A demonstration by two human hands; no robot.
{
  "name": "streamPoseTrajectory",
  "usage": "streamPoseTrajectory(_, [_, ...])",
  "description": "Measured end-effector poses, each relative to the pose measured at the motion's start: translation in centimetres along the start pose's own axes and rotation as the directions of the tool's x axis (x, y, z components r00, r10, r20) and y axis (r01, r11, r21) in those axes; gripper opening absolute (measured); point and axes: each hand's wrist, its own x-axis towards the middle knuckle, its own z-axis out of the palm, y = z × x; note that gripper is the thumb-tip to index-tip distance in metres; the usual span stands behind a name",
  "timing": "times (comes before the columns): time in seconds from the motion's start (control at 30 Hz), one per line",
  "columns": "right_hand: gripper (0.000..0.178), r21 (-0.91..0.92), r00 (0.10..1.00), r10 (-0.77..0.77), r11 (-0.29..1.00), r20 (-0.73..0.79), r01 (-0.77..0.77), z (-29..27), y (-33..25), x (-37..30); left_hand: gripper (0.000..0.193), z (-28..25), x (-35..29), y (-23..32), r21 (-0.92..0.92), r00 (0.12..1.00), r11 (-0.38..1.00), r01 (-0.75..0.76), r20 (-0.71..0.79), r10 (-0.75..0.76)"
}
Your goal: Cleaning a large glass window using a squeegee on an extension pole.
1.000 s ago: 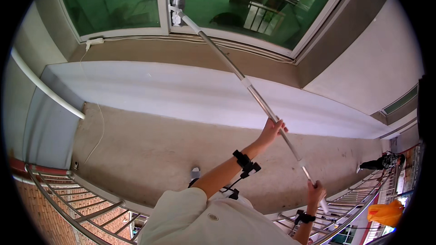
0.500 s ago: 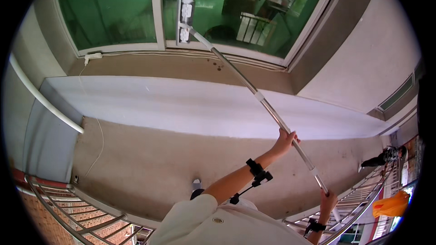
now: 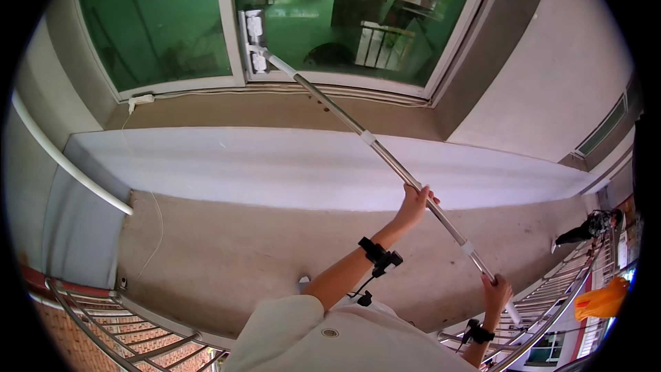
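A long metal pole with a window squeegee head (image 3: pixel 253 40) slants up from lower right to upper left. The grey and white head lies against the green-tinted window glass (image 3: pixel 303 34), right beside the middle frame bar. My left hand (image 3: pixel 412 207) is wrapped round the pole (image 3: pixel 392 163) partway down its length. Lower and farther right, my right hand (image 3: pixel 496 291) grips the pole near its bottom end. The white end of the pole (image 3: pixel 513 315) sticks out below that hand.
A white power strip (image 3: pixel 141 100) with a cable lies on the window ledge (image 3: pixel 227 110). Metal railings (image 3: pixel 151 351) run behind me on both sides. A person (image 3: pixel 592 227) is far right, near an orange bag-like thing (image 3: pixel 599 301). A white pipe (image 3: pixel 69 158) stands at left.
The squeegee head has moved left across the glass, up to the middle frame bar. My left hand has shifted a little left and up with the pole; both hands keep their hold.
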Motion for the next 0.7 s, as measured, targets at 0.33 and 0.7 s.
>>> streamPoseTrajectory(0.33, [0.044,0.009,0.999,-0.028,1.000,-0.017,0.029,8.6,1.0,-6.0,0.032,-3.3,-2.2,-1.4,0.160,0.980,0.980,0.120,-0.180,-0.091])
streamPoseTrajectory(0.7, [0.039,0.232,0.997,-0.063,0.971,0.047,0.050,14.1,-0.2,-11.0,0.032,-5.3,-4.3,2.2,0.259,0.966,0.946,0.192,-0.218,-0.136])
